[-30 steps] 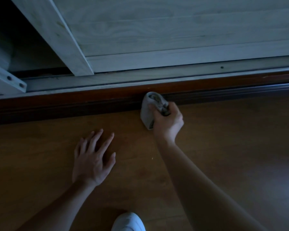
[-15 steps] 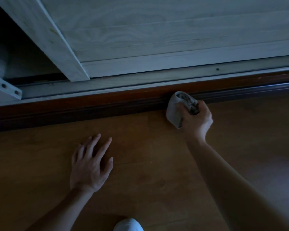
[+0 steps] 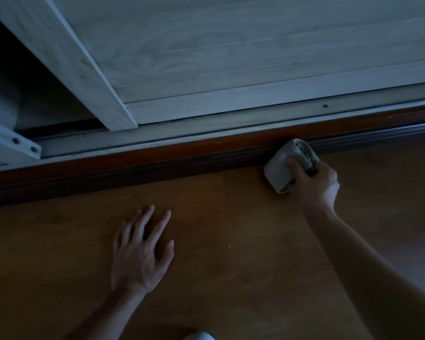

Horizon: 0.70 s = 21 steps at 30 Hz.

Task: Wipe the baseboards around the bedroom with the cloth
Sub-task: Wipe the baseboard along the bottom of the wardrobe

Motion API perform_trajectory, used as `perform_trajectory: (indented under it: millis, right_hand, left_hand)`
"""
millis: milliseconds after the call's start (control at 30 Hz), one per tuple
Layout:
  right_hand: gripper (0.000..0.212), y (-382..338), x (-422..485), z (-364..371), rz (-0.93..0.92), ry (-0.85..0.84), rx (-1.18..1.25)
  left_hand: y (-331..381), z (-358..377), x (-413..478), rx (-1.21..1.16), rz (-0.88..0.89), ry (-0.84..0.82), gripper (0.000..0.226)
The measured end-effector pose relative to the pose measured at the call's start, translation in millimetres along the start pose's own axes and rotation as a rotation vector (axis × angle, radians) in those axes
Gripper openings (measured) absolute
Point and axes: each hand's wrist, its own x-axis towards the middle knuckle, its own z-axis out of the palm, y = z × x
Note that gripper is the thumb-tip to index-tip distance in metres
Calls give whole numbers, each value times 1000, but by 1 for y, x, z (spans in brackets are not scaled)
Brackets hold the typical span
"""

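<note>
A dark reddish-brown baseboard (image 3: 157, 163) runs across the view from lower left to upper right, below a pale wardrobe. My right hand (image 3: 314, 185) grips a folded grey cloth (image 3: 280, 168) and holds its top end against the baseboard at the right of centre. My left hand (image 3: 140, 251) lies flat on the brown wooden floor (image 3: 231, 241) with fingers spread, a little in front of the baseboard.
A pale wooden sliding wardrobe door (image 3: 231, 57) stands above the baseboard on a track (image 3: 206, 128). To its left is a dark opening (image 3: 35, 94) with a pale bracket (image 3: 15, 143). A white shoe tip (image 3: 199, 336) shows at the bottom edge. The room is dim.
My right hand has slid the cloth to the right along the baseboard. My left hand has stayed planted on the floor.
</note>
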Motion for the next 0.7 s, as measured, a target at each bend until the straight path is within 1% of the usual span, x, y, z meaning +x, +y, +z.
perform_trajectory:
  millis: [33,133,167,233,400,467,567,633,700]
  right_hand:
    - [26,0,0,-3,1,41,16]
    - [20,-2,-4,-2,20,232,35]
    - [19,-2,-6,2,29,262,19]
    - [19,-3,-10,14,63,278,6]
    - [14,-8,-18,38,146,316,112]
    - [18,-11,-24,46,163,317,151]
    - [21,-11,-29,49,180,261,168]
    - [17,-8,-29,45,175,213,147]
    - [12,-8,-28,42,158,212,140]
  left_hand:
    - [0,0,0,2,4,-1,62]
    - [0,-1,-1,9,12,1,62]
    - [0,-1,0,13,12,0,62]
    - [0,-1,0,14,13,-4,62]
    - [1,-1,0,13,18,6,62]
    - [2,-2,0,10,19,14,63]
    - [2,-1,0,6,14,4,63]
    - [1,0,0,5,2,-10,63]
    - [1,0,0,5,-4,-15,63]
